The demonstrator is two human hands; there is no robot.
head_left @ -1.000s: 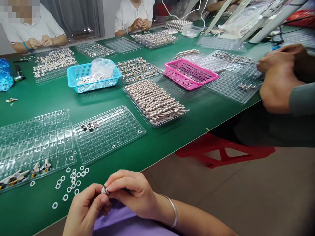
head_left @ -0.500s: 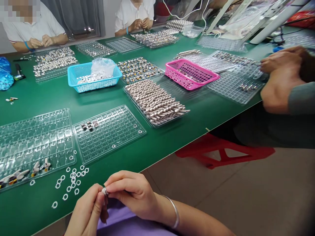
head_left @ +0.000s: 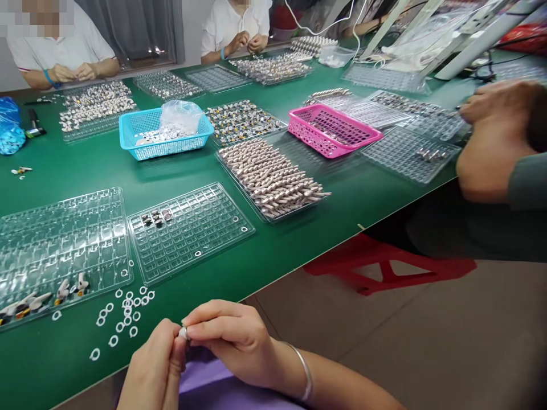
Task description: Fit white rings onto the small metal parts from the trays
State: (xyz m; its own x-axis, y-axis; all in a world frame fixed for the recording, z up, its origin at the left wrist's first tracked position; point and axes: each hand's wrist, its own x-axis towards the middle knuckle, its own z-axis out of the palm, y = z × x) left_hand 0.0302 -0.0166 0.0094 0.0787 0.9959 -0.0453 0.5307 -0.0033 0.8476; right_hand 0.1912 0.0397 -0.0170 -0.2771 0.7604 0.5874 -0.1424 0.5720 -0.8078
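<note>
Over my lap, just off the table's front edge, both hands meet around a small white earbud part (head_left: 183, 332). My left hand (head_left: 154, 361) pinches it from the left, thumb against curled fingers. From the other side, my right hand (head_left: 237, 336) grips it between thumb and fingertips. Most of the part is hidden by the fingers. White rings (head_left: 127, 312) lie scattered on the table in front of my hands. A clear tray (head_left: 92, 228) at the left holds several earbud halves (head_left: 63, 289) along its near edge. Beside it, another clear tray (head_left: 192, 239) carries small dark parts (head_left: 156, 217) and a few rings.
A tray of stacked white earbud stems (head_left: 273, 176), a blue basket (head_left: 166, 149) and a pink basket (head_left: 333, 131) stand mid-table. Co-workers' hands (head_left: 498, 131) work at the right, others across the table. A red stool (head_left: 384, 265) is below the right edge.
My hands stay together at the part, with the left hand turned slightly and its thumb closer to the fingers. The co-worker's hands at the right have shifted a little to the right.
</note>
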